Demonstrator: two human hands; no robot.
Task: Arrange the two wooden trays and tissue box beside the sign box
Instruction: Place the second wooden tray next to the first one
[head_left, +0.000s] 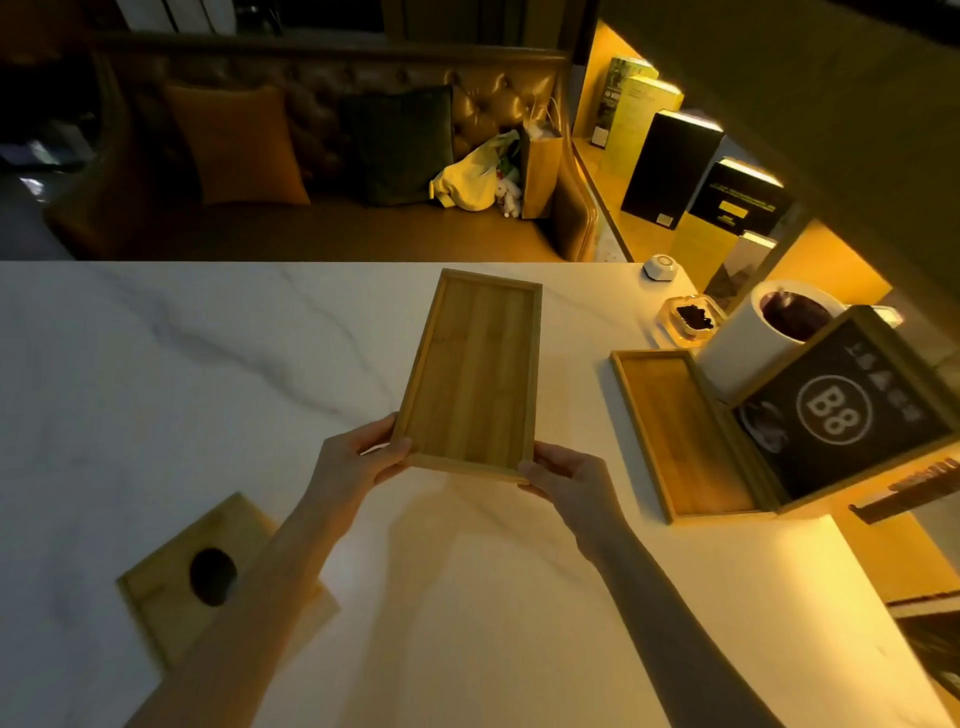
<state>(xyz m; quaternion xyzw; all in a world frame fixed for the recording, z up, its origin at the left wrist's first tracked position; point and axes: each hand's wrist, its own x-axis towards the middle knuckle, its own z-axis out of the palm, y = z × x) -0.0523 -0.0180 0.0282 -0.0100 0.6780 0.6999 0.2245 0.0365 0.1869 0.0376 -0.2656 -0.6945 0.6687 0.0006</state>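
I hold an empty wooden tray (475, 371) above the white marble table (156, 364), its long side pointing away from me. My left hand (358, 457) grips its near left corner and my right hand (563, 475) grips its near right corner. A second wooden tray (675, 431) lies flat on the table to the right, its right side touching the sign box (852, 410), a wooden box with a black face marked B8. The wooden tissue box (192, 571), with a round dark hole on top, sits near the front left, partly under my left forearm.
Behind the sign box stand a white cylindrical container (763, 338), a small glass ashtray (688, 319) and a white call button (661, 267). A sofa with cushions (234, 140) runs beyond the table's far edge. Lit shelves with books (670, 166) are at the right.
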